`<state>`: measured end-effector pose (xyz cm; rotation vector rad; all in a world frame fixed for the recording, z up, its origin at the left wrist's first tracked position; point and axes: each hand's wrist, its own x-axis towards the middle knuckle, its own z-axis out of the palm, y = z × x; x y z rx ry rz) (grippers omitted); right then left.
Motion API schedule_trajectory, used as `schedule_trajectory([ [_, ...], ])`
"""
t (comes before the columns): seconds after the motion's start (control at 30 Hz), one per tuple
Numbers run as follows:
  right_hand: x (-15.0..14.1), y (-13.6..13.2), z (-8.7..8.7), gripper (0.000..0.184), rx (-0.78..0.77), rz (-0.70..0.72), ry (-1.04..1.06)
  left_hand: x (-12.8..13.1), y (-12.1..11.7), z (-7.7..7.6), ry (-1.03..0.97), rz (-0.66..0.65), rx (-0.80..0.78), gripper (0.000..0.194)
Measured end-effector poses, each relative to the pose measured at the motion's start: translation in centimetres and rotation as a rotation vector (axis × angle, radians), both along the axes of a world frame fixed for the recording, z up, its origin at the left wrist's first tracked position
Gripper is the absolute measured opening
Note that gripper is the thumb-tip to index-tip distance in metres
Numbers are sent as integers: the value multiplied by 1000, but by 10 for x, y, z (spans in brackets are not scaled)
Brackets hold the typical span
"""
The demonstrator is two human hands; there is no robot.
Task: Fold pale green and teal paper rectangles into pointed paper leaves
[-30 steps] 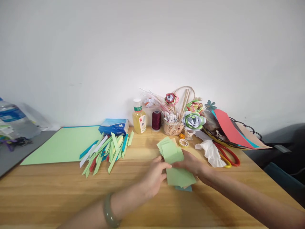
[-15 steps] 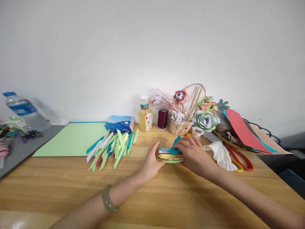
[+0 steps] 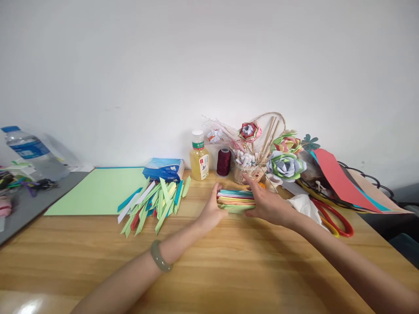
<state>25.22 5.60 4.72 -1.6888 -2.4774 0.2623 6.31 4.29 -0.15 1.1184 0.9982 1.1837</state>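
Between my two hands sits a stack of coloured paper [image 3: 236, 201], with blue, white, red, yellow and green layers showing at its front edge. My left hand [image 3: 211, 208] is closed against the stack's left side, thumb toward the top. On the right side my right hand [image 3: 266, 203] grips the stack, its fingers partly hidden behind it. A green bangle [image 3: 160, 257] circles my left wrist. Left of the stack lies a loose pile of folded paper strips [image 3: 160, 203] in green, white, blue and red.
Behind the hands stand a juice bottle [image 3: 199, 159], a maroon thread spool [image 3: 224, 162] and a basket [image 3: 247, 173]. Paper flowers [image 3: 286, 165], crumpled tissue [image 3: 307, 208] and red-handled scissors [image 3: 340, 222] are at right. A tissue pack [image 3: 163, 169] and green sheet [image 3: 98, 192] lie left.
The blue sheet that stood raised under my right hand now lies flat on the stack. My right hand has shifted from the top to the stack's right side.
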Motion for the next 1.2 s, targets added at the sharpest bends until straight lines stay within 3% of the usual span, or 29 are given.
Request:
schedule_trajectory([
  [0.1, 7, 6, -6, 103, 17, -56, 22, 3, 5, -3, 36, 38, -4, 87],
  [0.33, 1, 6, -15, 59, 140, -127, -5, 17, 22, -5, 136, 73, 61, 63],
  [0.47, 0, 6, -15, 56, 275, -111, -33, 19, 37, -9, 227, 113, 135, 73],
  [0.63, 15, 0, -18, 57, 419, -93, -88, 14, 53, -24, 405, 198, 208, 74],
  [0.73, 26, -8, -22, 49, 475, -116, -113, 12, 48, -27, 518, 245, 299, 76],
  [0.83, 27, -11, -28, 43, 498, -152, -142, 15, 34, -19, 622, 246, 461, 79],
  [0.93, 20, -8, -32, 38, 509, -241, -167, 22, 19, -3, 704, 159, 658, 80],
  [1.03, 18, -4, -29, 33, 495, -345, -183, 25, 9, 6, 870, -63, 849, 65],
  [1.13, 30, -5, -20, 34, 448, -467, -210, 22, 8, 3, 1134, -257, 950, 45],
  [1.2, 42, -6, -13, 35, 388, -534, -245, 18, 10, -1, 1193, -281, 949, 39],
])
